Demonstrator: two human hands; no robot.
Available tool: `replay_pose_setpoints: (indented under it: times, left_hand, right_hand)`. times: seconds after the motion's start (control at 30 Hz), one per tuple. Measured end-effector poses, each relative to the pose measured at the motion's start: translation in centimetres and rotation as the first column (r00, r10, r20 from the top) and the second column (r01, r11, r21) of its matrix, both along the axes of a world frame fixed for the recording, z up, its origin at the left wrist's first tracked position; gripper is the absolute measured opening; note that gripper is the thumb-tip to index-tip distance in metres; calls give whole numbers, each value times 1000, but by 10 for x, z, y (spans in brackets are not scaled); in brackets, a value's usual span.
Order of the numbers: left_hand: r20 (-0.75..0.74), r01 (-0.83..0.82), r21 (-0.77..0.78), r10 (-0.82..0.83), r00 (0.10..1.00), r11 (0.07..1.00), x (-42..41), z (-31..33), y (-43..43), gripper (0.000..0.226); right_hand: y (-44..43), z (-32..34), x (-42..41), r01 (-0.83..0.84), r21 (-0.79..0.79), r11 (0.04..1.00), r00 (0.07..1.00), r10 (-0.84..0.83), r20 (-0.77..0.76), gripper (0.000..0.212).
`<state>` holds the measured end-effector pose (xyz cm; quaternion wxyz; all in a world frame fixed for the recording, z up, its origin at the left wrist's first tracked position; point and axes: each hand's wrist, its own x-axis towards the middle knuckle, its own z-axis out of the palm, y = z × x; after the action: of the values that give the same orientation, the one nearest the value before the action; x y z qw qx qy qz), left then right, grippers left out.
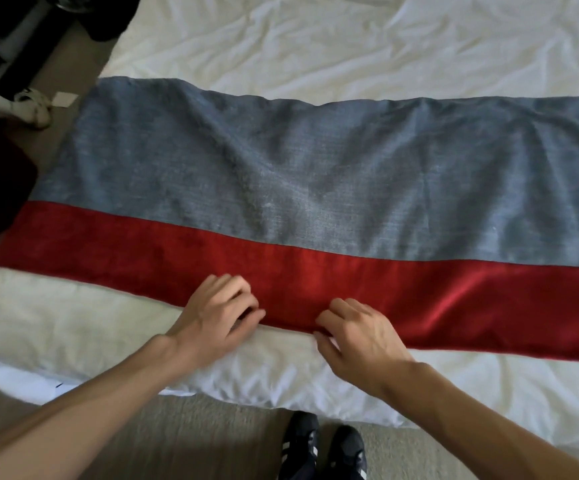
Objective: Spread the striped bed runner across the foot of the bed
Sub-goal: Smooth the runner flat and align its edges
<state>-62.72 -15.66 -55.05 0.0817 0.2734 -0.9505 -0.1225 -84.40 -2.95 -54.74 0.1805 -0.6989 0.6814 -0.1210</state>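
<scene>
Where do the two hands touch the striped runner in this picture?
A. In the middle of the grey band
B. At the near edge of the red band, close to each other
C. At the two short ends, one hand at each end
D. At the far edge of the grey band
B: the left hand and the right hand sit side by side, with curled fingers pinching the near red edge of the striped bed runner.

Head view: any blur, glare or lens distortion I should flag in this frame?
Head view: the wide-angle lens bows the bed runner; soft daylight, no hard shadows; mild sheen on the red band at right; left forearm smeared toward the bottom-left corner.
</scene>
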Motion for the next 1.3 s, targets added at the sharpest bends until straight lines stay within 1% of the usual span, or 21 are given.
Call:
replay_pose_setpoints:
  times: [0.03, 0.07, 0.1, 0.13, 0.17, 0.2, 0.23, 0.3, 0.37, 0.5, 0.73, 0.8, 0.9, 1.0, 1.07, 1.3]
  left_hand:
    - [-6, -42, -14, 42, 999, 999, -8, 1, -2, 34]
    - [28, -94, -12, 95, 995, 995, -17, 0, -3, 42]
    - [106, -145, 10, 143, 984, 989, -25, -1, -3, 54]
    - [202, -185, 31, 175, 964, 982, -32, -5, -3, 67]
    - [290, -203, 34, 185, 939, 979, -36, -11, -1, 76]
    - [356, -195, 17, 176, 918, 981, -36, -19, 1, 79]
    - [401, -172, -9, 161, 902, 985, -34, -26, 5, 80]
    - [453, -141, -43, 145, 880, 989, -26, -35, 12, 79]
    - [476, -124, -62, 139, 869, 990, -22, -37, 17, 79]
    - [468, -117, -48, 126, 875, 992, -24, -33, 17, 79]
    - [349, -156, 17, 140, 926, 988, -54, -9, -4, 76]
    - [298, -168, 2, 159, 941, 986, -72, 0, -16, 70]
    - [214, -167, -28, 169, 962, 986, -98, 10, -38, 51]
    - [136, -169, -41, 173, 975, 985, -120, 19, -57, 44]
    - [134, -168, -38, 171, 976, 985, -133, 21, -68, 45]
    - [237, -143, 2, 139, 962, 990, -166, 16, -137, 56]
  right_hand:
    - [-3, 1, -4, 33, -49, 998, 999, -34, -9, 23]
    - [-7, -1, -8, 72, -107, 992, 996, -76, -38, 23]
    - [-10, -3, -12, 114, -128, 985, 989, -125, -80, 26]
    - [-11, -7, -15, 139, -101, 985, 979, -152, -133, 38]
    - [-10, -11, -18, 143, -41, 989, 972, -148, -185, 53]
    - [-7, -18, -21, 139, 18, 990, 966, -132, -223, 64]
    - [-3, -25, -22, 130, 69, 989, 962, -110, -249, 70]
    - [7, -35, -22, 117, 93, 989, 955, -86, -285, 74]
    - [12, -39, -20, 112, 103, 988, 951, -76, -299, 74]
    - [13, -38, -20, 104, 126, 987, 959, -65, -276, 73]
    - [2, -23, -39, 83, 97, 992, 990, -70, -125, 68]
    - [-9, -15, -49, 108, 74, 991, 990, -101, -100, 65]
    - [-29, -2, -65, 160, 37, 986, 982, -155, -112, 61]
    - [-46, 9, -83, 194, 31, 980, 977, -191, -94, 59]
    - [-57, 12, -95, 178, 50, 983, 979, -172, -107, 60]
    - [-122, 10, -146, 188, 144, 972, 965, -156, -209, 66]
